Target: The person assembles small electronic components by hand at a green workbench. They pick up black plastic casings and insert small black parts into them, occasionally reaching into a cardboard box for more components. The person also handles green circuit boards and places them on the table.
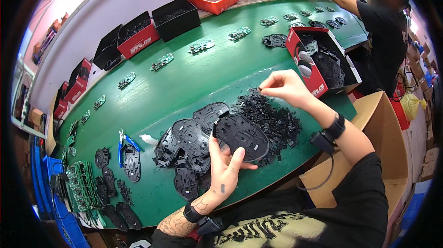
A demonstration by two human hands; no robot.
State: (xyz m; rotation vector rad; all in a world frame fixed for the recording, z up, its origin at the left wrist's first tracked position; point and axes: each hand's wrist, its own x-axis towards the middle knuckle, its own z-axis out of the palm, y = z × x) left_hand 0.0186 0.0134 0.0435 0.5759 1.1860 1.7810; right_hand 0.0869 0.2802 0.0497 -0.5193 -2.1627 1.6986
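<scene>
A: At the near edge of the green table (194, 77), we have our left hand (224, 165) propping a black plastic base plate (241, 133) up on its fingers, thumb along the plate's 6 o'clock rim.

B: And our right hand (284, 86), at 1 o'clock from the plate, is pinched narrow on one tiny black clip (259, 89) above the pile of small black parts (272, 119).

A: We judge the plate light, stiff and thin, so we grip it by the rim and don't flex it. The clip looks slippery, easy to drop.

B: For room, the table edge runs close at 5 o'clock. The stacked plates (194, 132) crowd 9 o'clock and the red box (318, 59) stands at 1. Open green lies toward 11 o'clock.
</scene>
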